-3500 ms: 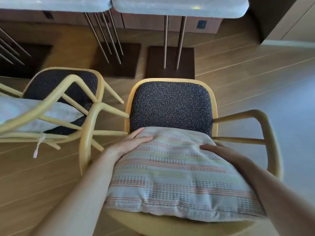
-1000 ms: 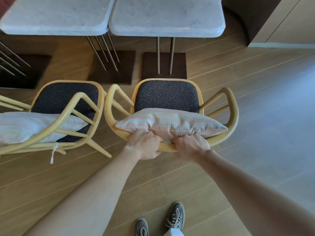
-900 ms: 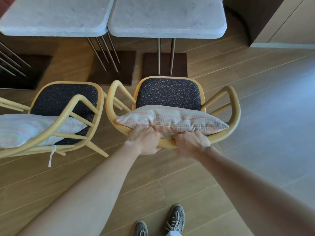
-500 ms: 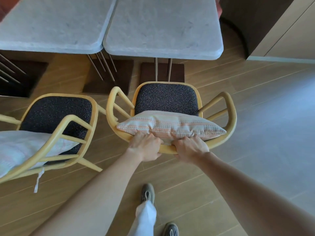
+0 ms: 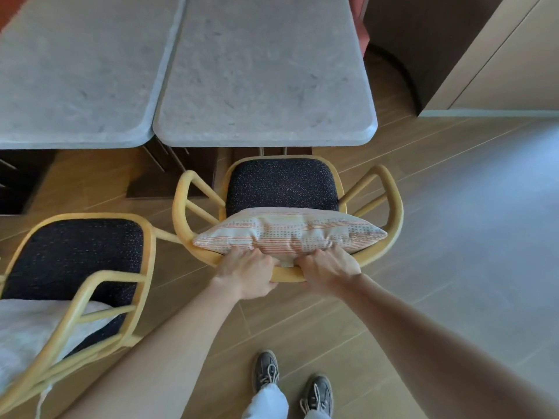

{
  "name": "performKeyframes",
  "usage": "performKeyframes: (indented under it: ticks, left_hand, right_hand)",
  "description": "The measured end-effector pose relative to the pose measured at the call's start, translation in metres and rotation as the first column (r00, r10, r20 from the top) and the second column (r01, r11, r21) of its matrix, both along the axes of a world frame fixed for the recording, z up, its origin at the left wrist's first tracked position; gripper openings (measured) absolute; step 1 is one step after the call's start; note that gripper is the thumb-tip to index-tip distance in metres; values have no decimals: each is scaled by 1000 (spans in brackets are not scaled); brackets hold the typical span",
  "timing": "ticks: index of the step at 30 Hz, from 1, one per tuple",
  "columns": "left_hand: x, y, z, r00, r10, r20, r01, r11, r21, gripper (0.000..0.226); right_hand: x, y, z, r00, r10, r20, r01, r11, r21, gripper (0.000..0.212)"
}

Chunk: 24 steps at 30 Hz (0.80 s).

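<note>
A yellow wooden armchair (image 5: pixel 393 204) with a dark speckled seat stands just in front of the right grey stone table (image 5: pixel 263 71), its seat front at the table's edge. A striped pale cushion (image 5: pixel 287 234) leans against the chair's curved backrest. My left hand (image 5: pixel 246 275) grips the top rail of the backrest left of centre. My right hand (image 5: pixel 328 272) grips the same rail to its right, a short gap between the two hands. Both arms reach forward from the bottom of the view.
A second yellow armchair (image 5: pixel 90 285) with a pale cushion (image 5: pixel 24 337) stands at the left, close beside the first. A second grey table (image 5: pixel 78 68) adjoins on the left. A dark cabinet (image 5: pixel 423 40) stands at the back right. My shoes (image 5: pixel 290 385) are on the wooden floor.
Earlier my hands lay on the cushion; now they grip the backrest rail. Over the last second the chair has moved forward to the table, and I have stepped after it.
</note>
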<state>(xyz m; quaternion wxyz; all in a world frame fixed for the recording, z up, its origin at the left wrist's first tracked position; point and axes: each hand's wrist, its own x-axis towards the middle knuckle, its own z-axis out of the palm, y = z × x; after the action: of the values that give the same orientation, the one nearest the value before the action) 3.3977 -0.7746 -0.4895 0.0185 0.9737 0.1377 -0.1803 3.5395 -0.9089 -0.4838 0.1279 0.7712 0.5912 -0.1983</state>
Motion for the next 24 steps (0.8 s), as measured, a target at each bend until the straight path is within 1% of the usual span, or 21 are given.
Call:
performKeyframes:
  ticks: [6, 10, 12, 14, 15, 16, 17, 18, 19, 20, 21, 22, 23, 24]
  left_hand:
    - [-8, -8, -8, 999, -27, -43, 27, 1000, -12, 41]
    - [-14, -14, -12, 999, -35, -41, 36, 999, 9, 40]
    - [-14, -15, -13, 1000, -14, -25, 14, 1000, 2, 42]
    - [-15, -18, -10, 999, 44, 7, -44, 999, -27, 50]
    - [-19, -20, -6, 996, 88, 22, -87, 994, -73, 58]
    - [-21, -22, 0, 989, 143, 48, -135, 981, -140, 66]
    - [-25, -23, 10, 969, 227, 93, -199, 948, -247, 73]
    - [-29, -24, 24, 931, 336, 146, -261, 888, -378, 79]
    - [-34, -25, 39, 869, 440, 226, -288, 821, -493, 83]
    - [-45, -28, 61, 785, 530, 322, -277, 765, -582, 83]
    - [-49, -26, 76, 691, 594, 412, -231, 721, -653, 81]
    - [-57, -26, 97, 574, 649, 499, -159, 687, -709, 80]
    - [-69, -26, 119, 437, 689, 578, -75, 669, -740, 81]
    - [-84, -27, 144, 306, 720, 623, 4, 654, -757, 82]
  right_hand:
    - [-7, -9, -8, 1000, 23, -20, -24, 999, -23, 32]
    - [-13, -14, -13, 999, 27, -29, -27, 999, -28, 32]
    - [-11, -14, -13, 999, 28, -24, -28, 1000, -15, 31]
    - [-13, -15, -9, 1000, 27, -10, -27, 1000, 0, 31]
    - [-14, -18, -5, 1000, 13, -27, -13, 1000, 9, 41]
    - [-16, -21, 0, 998, -15, -63, 17, 999, 32, 57]
    - [-16, -25, 10, 993, -57, -102, 62, 997, 50, 74]
    - [-16, -28, 23, 983, -102, -154, 119, 988, 101, 84]
    - [-15, -32, 37, 960, -146, -237, 195, 961, 197, 84]
    - [-16, -38, 59, 918, -166, -359, 285, 907, 309, 77]
    - [-13, -41, 75, 846, -163, -508, 398, 828, 396, 69]
    - [-14, -46, 97, 751, -100, -653, 495, 739, 457, 63]
    - [-18, -52, 123, 670, 10, -743, 563, 644, 517, 58]
    - [-26, -58, 148, 611, 122, -782, 618, 544, 567, 55]
